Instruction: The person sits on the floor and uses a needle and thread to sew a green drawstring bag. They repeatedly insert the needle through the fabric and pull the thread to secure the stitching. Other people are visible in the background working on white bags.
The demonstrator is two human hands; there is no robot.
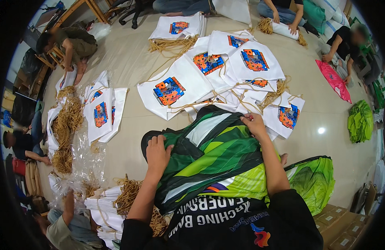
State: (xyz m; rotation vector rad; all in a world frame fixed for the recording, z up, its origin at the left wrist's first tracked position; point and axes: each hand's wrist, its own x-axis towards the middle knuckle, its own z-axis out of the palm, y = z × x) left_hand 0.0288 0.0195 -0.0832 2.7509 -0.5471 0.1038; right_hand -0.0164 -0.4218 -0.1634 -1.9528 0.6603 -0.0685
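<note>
A slippery-looking patterned cloth point(213, 146), in dark green, lime and white with black edging, lies bunched across my lap; its full shape is hidden by the folds. My left hand point(158, 153) grips its left edge, with the fingers curled over the black border. At the upper right edge, my right hand point(255, 125) pinches the same cloth between thumb and fingers. Just beyond my hands spreads a loose pile of white drawstring bags point(180, 93) with colourful prints and tan cords. A lime-green cloth point(311, 181) rests on the floor by my right side.
Stacked white bags with bundled tan cords point(103, 208) stand at my left, near clear plastic wrapping point(86, 156). A pink bundle point(334, 81) and a folded green pile point(360, 121) lie to the right, above cardboard boxes point(342, 225). Several people sit around, handling bags.
</note>
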